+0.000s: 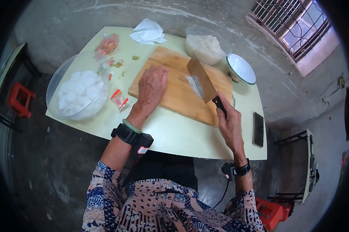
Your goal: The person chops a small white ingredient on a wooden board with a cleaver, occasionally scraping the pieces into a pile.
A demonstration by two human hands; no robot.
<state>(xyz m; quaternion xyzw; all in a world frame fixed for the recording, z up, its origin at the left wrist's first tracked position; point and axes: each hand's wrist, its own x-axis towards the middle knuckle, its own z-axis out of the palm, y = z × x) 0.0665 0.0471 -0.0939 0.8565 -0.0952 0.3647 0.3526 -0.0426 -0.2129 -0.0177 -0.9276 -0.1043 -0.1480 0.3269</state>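
Observation:
My right hand grips the black handle of a cleaver, its broad blade over the wooden cutting board. Beside the blade lies a small heap of white shreds, partly hidden by it. On the left part of the board rests my left hand, fingers curled in; what they hold, if anything, is hidden. A clear bowl of round white pieces stands left of the board. At the back is a clear container heaped with white shredded food.
A white bowl with a green rim stands at the right, a phone near the right edge. White paper, a bag of red-and-clear wrappers and a loose wrapper lie about the table. Red stools stand on the floor.

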